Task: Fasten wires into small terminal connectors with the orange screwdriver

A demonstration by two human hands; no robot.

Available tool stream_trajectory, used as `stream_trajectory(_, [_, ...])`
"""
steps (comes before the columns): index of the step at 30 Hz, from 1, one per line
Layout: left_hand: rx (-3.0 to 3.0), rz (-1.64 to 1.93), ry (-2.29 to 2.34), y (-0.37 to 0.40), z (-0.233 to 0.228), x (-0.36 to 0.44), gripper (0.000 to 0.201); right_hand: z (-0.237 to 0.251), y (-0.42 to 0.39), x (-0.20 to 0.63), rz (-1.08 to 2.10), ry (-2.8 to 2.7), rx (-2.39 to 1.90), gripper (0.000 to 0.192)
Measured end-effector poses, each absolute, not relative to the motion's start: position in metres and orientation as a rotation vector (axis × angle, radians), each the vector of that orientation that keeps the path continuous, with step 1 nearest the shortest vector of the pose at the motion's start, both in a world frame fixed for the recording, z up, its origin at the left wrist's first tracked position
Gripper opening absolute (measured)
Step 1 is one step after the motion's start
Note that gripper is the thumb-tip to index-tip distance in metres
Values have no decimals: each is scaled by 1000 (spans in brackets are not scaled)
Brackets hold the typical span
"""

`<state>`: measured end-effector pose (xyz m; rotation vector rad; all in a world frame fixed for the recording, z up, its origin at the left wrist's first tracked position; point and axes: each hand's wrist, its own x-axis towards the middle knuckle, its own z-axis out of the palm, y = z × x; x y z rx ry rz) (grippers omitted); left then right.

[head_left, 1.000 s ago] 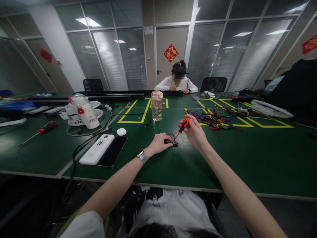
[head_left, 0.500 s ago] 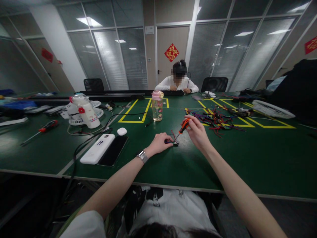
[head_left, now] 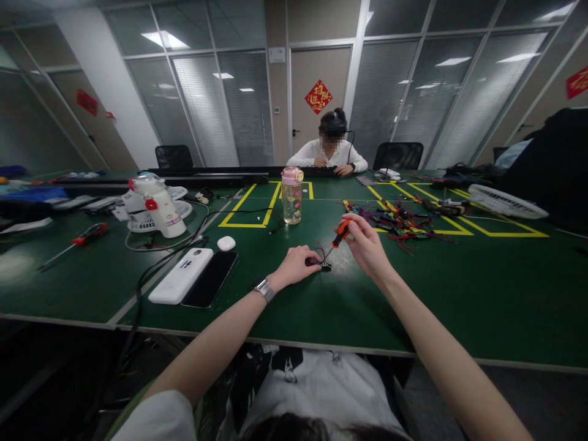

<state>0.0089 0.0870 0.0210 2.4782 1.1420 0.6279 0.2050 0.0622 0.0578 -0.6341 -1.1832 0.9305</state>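
My left hand [head_left: 298,264] rests on the green table, its fingers closed on a small wired circuit board [head_left: 326,266]. Red wires rise from the board beside the fingertips. In my right hand [head_left: 362,242] is an orange-and-black screwdriver [head_left: 340,234], gripped by the handle and tilted. Its thin shaft points down and left to the board; I cannot tell whether the tip touches it. Part of the board is hidden under the left fingers.
A tangled pile of wired boards [head_left: 399,218] lies beyond my right hand. A pink-lidded bottle [head_left: 291,196] stands ahead. To the left are a white power bank [head_left: 181,275], a dark phone [head_left: 210,279], a white earbud case [head_left: 226,244] and another screwdriver [head_left: 76,244]. A co-worker [head_left: 328,150] sits opposite.
My hands, the board and the screwdriver hold almost the same positions. Across the table, the co-worker's hands have shifted slightly.
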Motion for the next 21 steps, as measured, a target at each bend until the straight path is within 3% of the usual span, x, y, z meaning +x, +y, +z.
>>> stream_trajectory(21, [2502, 630, 1135, 89, 18, 9, 16, 59, 61, 206, 919, -1213, -651, 30])
